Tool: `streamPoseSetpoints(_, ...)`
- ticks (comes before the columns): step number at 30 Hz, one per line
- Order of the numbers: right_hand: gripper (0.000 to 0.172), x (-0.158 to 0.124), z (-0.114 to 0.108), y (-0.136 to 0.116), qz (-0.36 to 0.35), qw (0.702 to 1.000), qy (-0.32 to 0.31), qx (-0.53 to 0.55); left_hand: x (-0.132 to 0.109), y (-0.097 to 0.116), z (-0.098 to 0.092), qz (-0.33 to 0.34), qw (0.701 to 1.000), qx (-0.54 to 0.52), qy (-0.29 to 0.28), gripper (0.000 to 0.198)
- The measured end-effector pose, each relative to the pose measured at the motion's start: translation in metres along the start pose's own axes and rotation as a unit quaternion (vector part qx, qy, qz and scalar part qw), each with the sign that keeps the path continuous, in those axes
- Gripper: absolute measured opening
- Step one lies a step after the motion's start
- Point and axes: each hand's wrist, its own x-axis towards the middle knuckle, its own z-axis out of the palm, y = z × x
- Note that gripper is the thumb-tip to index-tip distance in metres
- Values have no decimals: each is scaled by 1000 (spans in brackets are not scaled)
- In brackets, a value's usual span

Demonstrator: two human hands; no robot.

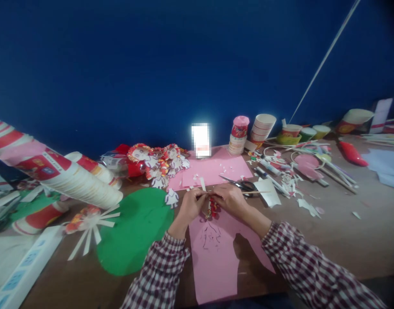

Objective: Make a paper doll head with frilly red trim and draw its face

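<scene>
Both hands meet over the middle of the table. My left hand (190,205) is closed in a pinch on a thin wooden stick (207,194). My right hand (230,198) is closed too, gripping a small paper doll with red and yellow curls (212,209) that hangs between the hands. A cut pink paper sheet (216,253) with pen marks lies right below them. Black-handled scissors (243,185) rest just beyond my right hand on another pink sheet (212,169).
A green paper circle (135,229) lies to the left, beside a long stack of paper cups (68,178). Finished paper dolls (158,161) sit at the back, cup stacks (263,126) and bowls behind right, scraps and sticks (293,171) to the right.
</scene>
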Motion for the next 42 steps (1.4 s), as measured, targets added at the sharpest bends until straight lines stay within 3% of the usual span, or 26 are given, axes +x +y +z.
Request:
streamPoseSetpoints(9, 5, 0, 2, 1, 15, 999, -25, -30, -1, 2, -1, -2, 999, 41, -12, 24)
streamPoseSetpoints(22, 12, -1, 1, 0, 9, 999, -40, -9, -2, -1, -2, -24, 993, 112, -24, 23)
streamPoseSetpoints(42, 17, -1, 1, 2, 33, 995, -87, 39, -1, 1, -2, -76, 987, 133, -52, 27)
